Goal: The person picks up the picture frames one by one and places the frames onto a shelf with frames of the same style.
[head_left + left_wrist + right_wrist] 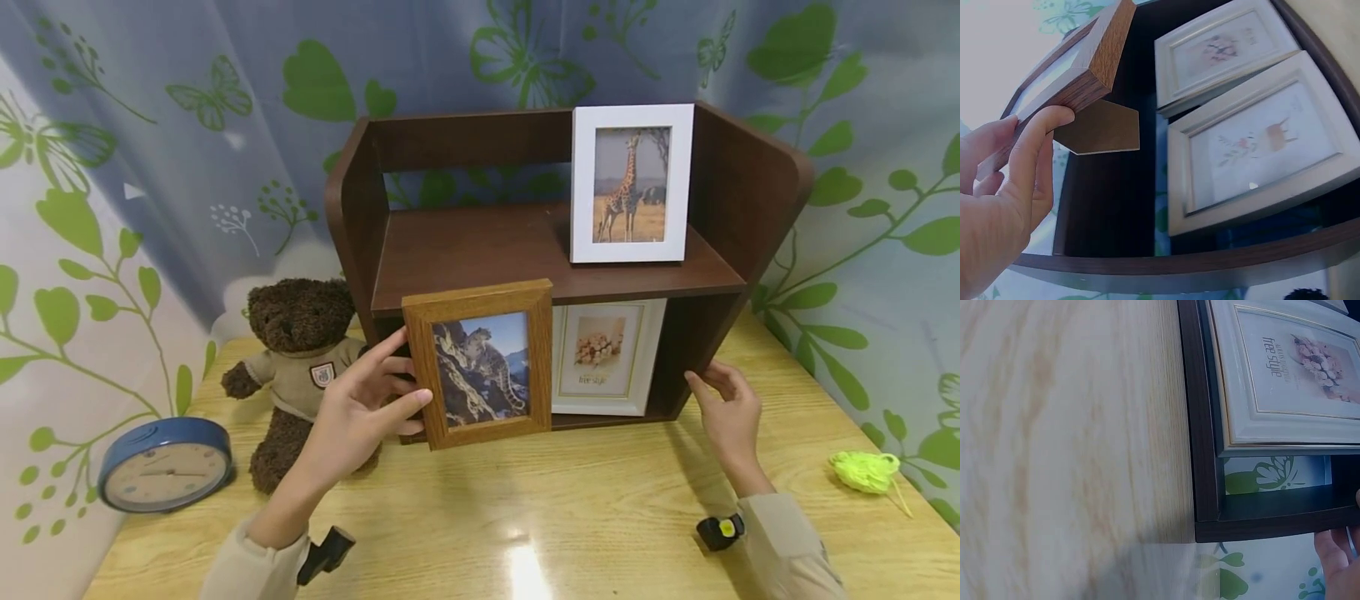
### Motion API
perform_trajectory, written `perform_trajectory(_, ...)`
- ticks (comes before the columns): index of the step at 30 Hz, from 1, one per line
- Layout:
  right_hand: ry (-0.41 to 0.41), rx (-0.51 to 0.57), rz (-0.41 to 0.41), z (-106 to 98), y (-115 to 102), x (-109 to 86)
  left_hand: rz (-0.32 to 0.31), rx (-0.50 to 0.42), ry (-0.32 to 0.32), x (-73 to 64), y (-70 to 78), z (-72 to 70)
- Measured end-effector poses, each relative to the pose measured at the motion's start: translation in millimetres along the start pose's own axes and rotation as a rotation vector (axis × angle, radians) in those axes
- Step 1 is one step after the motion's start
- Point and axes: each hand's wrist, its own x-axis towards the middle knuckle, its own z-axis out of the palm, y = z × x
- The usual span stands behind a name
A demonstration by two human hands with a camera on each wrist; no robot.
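Observation:
My left hand (358, 414) grips the left edge of a brown wooden picture frame (483, 371) with a leopard picture, thumb in front. It is held up before the left part of a dark brown two-tier shelf (465, 250). The frame's back stand (1107, 128) juts out behind in the left wrist view. My right hand (729, 414) pinches the front edge of the shelf's right side panel, low down. A white giraffe picture frame (633, 250) stands on the upper tier. On the lower tier are a white flower picture frame (598, 358) and another white frame (1266, 150), the latter hidden in the head view.
A brown teddy bear (296, 375) sits left of the shelf, partly behind my left arm. A blue round clock (167, 467) stands at the far left. Bright yellow-green yarn (862, 472) lies at the right of the wooden table (600, 508). Patterned curtain (247, 167) hangs behind.

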Motion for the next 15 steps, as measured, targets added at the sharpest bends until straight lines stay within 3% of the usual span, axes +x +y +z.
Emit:
perform_trajectory(8, -0.006, -0.012, -0.009, 1.0, 0.8, 0.4, -0.004, -0.005, -0.015, 9.9, 19.9, -2.8)
perform_trajectory(15, 0.000, -0.019, -0.026, 0.0, 0.3, -0.3, 0.061, 0.010, 0.006, 24.2, 35.3, -5.6)
